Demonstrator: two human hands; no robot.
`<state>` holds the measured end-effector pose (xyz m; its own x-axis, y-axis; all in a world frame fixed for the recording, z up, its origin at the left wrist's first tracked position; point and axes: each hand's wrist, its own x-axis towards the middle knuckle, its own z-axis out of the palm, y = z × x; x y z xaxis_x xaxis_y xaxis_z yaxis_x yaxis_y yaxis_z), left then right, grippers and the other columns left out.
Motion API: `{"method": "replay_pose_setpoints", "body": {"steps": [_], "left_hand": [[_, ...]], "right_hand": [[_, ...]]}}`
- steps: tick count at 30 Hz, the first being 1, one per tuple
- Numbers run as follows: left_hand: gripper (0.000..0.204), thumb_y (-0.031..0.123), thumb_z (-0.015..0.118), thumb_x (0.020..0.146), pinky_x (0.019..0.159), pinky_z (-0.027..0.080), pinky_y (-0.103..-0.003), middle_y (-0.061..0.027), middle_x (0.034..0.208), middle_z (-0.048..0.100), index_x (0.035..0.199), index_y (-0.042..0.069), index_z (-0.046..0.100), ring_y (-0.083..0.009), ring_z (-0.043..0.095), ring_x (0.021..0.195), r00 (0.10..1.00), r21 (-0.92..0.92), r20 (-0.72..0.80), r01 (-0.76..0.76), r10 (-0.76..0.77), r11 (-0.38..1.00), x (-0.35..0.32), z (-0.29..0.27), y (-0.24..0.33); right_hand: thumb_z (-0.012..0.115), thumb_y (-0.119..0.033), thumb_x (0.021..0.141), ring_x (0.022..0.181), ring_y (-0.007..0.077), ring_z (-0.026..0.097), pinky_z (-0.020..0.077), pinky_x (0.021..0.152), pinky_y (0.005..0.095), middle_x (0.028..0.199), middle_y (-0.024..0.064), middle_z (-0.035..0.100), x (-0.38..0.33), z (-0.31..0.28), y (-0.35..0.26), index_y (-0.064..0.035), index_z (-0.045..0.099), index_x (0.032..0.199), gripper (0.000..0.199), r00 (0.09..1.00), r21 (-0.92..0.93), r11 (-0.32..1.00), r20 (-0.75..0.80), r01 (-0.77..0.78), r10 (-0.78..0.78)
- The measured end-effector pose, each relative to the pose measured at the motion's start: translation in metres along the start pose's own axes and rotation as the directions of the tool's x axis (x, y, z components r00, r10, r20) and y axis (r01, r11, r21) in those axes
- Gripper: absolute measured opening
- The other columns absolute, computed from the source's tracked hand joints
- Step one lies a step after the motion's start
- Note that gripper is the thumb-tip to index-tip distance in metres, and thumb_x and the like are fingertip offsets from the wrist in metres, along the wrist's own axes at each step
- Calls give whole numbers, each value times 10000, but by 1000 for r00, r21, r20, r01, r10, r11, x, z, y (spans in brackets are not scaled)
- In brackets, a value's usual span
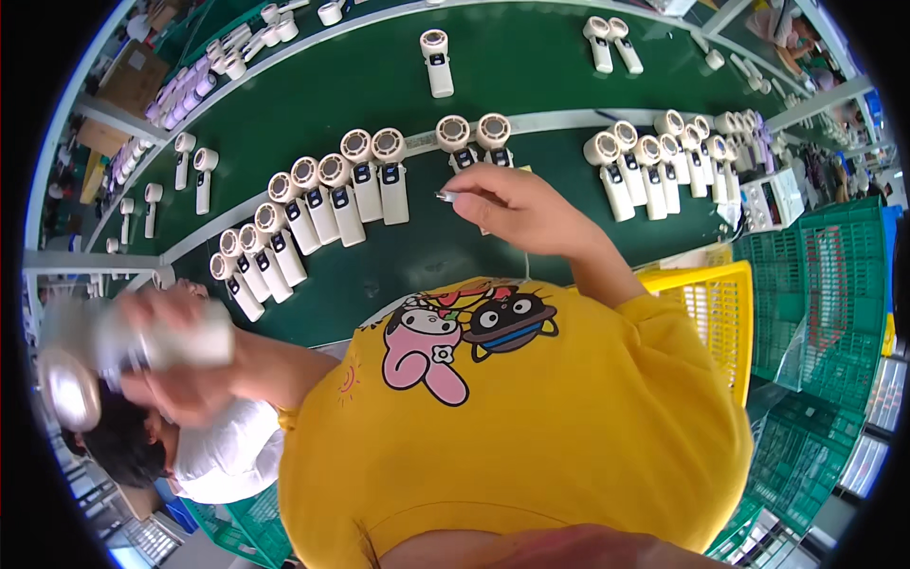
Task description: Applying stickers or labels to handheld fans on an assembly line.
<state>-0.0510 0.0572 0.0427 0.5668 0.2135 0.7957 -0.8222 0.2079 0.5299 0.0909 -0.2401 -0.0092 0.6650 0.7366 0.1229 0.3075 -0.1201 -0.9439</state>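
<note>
Handheld fan (123,356), white with a round silvery head, sits blurred at about nine o'clock in the view, clenched in the left hand (180,365) around its straight handle. The head points down and to the left, away from the body in the yellow shirt (531,427). Judging by its size and plastic shell, it is likely light and stiff, with a smooth, somewhat slippery surface; the handle is the safe place to take hold, since the grille and blades in the round head look like the fragile part and a finger pressed there could bend them.

The right hand (512,204), just above centre toward twelve o'clock, pinches a thin metal tool (447,195) between fingertips, its tip pointing left over the green table (417,247). That tool is small and hard, held by a light pinch.

Rows of matching fans (327,194) lie on the green surface, fanning from nine o'clock round to two o'clock, heads up and handles toward the person, close beside each other. A pair of them (474,137) lies just beyond the right hand. A yellow crate (720,303) stands at three o'clock, with green crates (815,313) beyond it. Another person's dark hair and white top show at about eight o'clock, under the left hand.
</note>
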Motion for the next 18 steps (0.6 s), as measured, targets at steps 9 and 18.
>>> {"method": "replay_pose_setpoints", "body": {"steps": [9,18], "left_hand": [[369,226,519,684,612,283,-290,-71,922,420,925,-26,396,-153,370,627,977,46,-62,-201,203,979,19,29,50],[404,274,544,698,619,303,-295,-84,991,448,986,10,440,-159,391,661,986,133,-37,-155,162,979,23,20,59]], "right_hand": [[496,-219,864,614,152,500,402,572,265,729,46,574,6,22,11,-45,559,887,187,983,-257,955,67,-150,172],[501,-241,851,635,175,517,412,590,281,734,59,577,-4,21,18,-41,555,867,208,953,-267,927,77,-264,294]]}}
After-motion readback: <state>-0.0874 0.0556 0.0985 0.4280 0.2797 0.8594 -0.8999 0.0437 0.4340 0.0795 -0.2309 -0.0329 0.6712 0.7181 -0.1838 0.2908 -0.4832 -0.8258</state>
